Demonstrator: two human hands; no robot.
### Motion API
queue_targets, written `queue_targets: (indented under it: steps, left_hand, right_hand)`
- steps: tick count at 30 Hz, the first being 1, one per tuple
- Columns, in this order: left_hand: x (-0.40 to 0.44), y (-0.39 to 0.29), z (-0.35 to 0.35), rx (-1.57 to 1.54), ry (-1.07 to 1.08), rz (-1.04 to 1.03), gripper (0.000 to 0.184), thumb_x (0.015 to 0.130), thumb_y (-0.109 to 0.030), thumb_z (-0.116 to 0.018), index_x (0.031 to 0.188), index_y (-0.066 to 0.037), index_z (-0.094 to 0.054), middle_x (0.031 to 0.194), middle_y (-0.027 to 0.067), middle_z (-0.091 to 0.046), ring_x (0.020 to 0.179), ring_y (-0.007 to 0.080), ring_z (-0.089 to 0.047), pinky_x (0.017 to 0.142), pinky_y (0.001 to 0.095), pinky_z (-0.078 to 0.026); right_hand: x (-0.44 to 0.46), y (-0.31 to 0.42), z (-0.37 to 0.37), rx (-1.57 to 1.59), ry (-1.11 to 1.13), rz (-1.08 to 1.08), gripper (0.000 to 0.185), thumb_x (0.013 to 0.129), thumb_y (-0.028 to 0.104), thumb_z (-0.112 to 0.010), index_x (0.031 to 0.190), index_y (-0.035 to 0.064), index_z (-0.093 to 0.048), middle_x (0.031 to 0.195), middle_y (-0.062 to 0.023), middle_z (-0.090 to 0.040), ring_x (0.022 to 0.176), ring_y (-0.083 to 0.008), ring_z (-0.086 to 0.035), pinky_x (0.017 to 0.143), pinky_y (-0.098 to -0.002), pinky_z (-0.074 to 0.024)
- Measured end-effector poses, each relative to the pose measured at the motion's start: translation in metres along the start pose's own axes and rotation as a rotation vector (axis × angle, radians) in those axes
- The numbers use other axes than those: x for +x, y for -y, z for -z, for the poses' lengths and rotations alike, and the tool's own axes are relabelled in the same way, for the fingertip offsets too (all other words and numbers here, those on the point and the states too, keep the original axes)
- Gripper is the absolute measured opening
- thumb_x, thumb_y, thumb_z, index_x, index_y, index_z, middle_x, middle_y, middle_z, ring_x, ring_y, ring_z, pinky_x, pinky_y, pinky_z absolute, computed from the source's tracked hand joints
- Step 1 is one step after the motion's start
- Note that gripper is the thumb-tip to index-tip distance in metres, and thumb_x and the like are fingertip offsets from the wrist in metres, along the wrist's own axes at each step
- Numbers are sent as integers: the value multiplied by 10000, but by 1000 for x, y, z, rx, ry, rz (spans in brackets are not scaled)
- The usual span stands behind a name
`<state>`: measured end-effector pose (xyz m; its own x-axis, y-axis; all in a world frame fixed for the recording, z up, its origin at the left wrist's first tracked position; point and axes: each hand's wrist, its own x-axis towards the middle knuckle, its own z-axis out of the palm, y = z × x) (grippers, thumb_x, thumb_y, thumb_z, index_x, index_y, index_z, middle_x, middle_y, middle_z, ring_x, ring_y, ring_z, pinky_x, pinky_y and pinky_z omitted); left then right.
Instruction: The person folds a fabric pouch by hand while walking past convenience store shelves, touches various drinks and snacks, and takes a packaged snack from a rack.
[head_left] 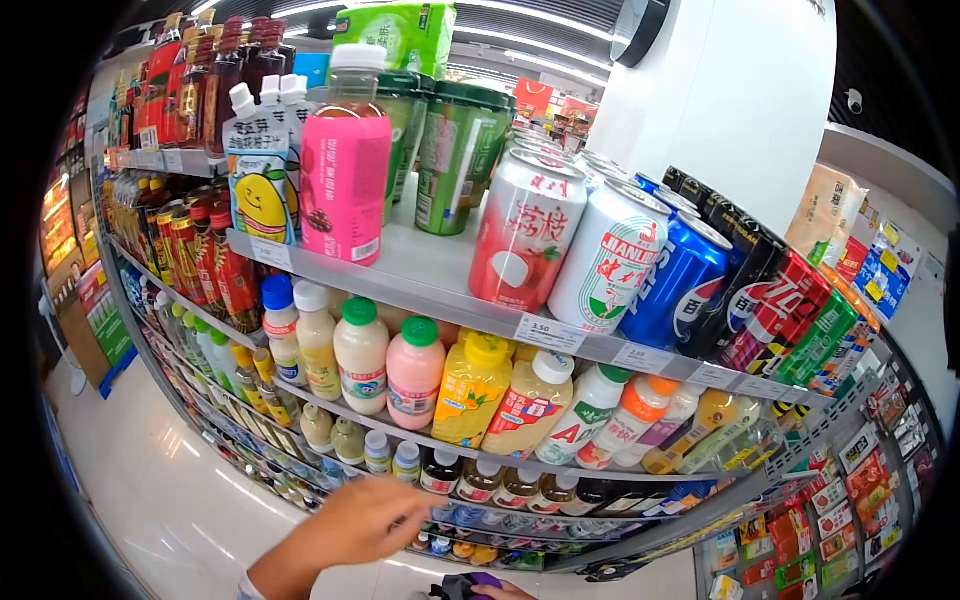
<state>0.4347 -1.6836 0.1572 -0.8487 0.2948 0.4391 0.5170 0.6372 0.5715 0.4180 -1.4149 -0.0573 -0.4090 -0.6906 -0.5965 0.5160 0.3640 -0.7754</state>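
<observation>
My left hand reaches in from the lower left, in front of the lower shelves. Its fingers are loosely bent and a little apart, and I see nothing held in them. Behind it stand small dark-labelled bottles with pale caps. At the bottom edge my right hand is only partly in view, closed on a dark grey and purple bundle that looks like cloth. Above the hands is a row of bottled drinks, among them a pink bottle with a green cap and a yellow bottle.
The top shelf carries a bright pink bottle, green cups, a lychee can, a white can and blue cans. A white pillar rises behind. Hanging packets fill the right side.
</observation>
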Motion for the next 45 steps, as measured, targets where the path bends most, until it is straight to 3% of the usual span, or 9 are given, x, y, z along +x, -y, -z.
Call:
queue_targets:
  steps: [5,9,12,18,25,33,36,43,45]
  left_hand:
    - [80,-54,87,144,-596,-418,267,815,6,-693,1079,-25,-672,879,96,-646,797,282,-628,770,368,-512]
    - [144,-57,103,103,-716,-440,437,867,-95,-711,1259,-7,-540,1028,155,-598,902,304,-619,817,400,-514]
    - [171,-53,102,244,-691,-311,658,857,-183,-769,1399,-7,-438,1181,175,-601,997,267,-642,878,387,-522]
    - [187,-48,99,407,-731,-317,837,855,-368,-775,1475,19,-367,1070,218,-652,969,341,-673,801,429,-543]
    - [186,-54,102,315,-565,-180,831,866,-414,-741,1458,34,-369,972,208,-679,872,354,-689,747,432,-552]
    - [195,-47,89,380,-753,-266,775,847,-389,-718,1367,112,-437,879,146,-672,819,318,-683,665,419,-561]
    - [196,-45,86,362,-755,-267,805,853,-390,-724,1428,60,-388,919,161,-668,848,323,-677,702,434,-547]
    - [192,-43,90,386,-826,-310,771,835,-409,-725,1348,106,-469,858,138,-657,795,300,-658,683,426,-545]
    - [185,-44,96,359,-690,-248,830,881,-418,-723,1439,103,-396,944,179,-654,879,329,-655,774,439,-537]
  right_hand:
    - [4,-5,-17,29,-23,-36,517,925,415,-687,1341,137,-558,1203,-67,-619,1075,-225,-613,850,-377,-525]
    - [2,-15,-26,65,-46,-74,531,923,423,-692,1353,142,-555,1211,-64,-623,1080,-221,-615,848,-373,-528]
    - [-3,-23,-34,93,-64,-86,542,921,428,-695,1361,146,-553,1217,-61,-625,1083,-217,-617,846,-370,-529]
    - [-9,-32,-41,132,-104,-118,563,918,440,-702,1378,153,-549,1228,-56,-630,1091,-211,-620,843,-365,-533]
    - [-14,-43,-49,181,-167,-145,589,914,453,-710,1399,162,-544,1242,-50,-636,1099,-203,-623,839,-359,-537]
    - [-15,-55,-61,219,-233,-150,618,910,468,-719,1421,172,-539,1258,-43,-642,1109,-194,-627,834,-351,-542]
    - [-16,-58,-66,234,-258,-152,629,909,473,-723,1430,176,-537,1264,-40,-645,1113,-191,-629,833,-349,-544]
    - [-18,-60,-75,219,-302,-164,673,912,494,-715,1471,180,-512,1261,-22,-659,1125,-170,-631,824,-321,-545]
    - [-19,-58,-79,217,-309,-155,663,915,481,-714,1468,178,-510,1261,-24,-656,1126,-170,-630,828,-323,-544]
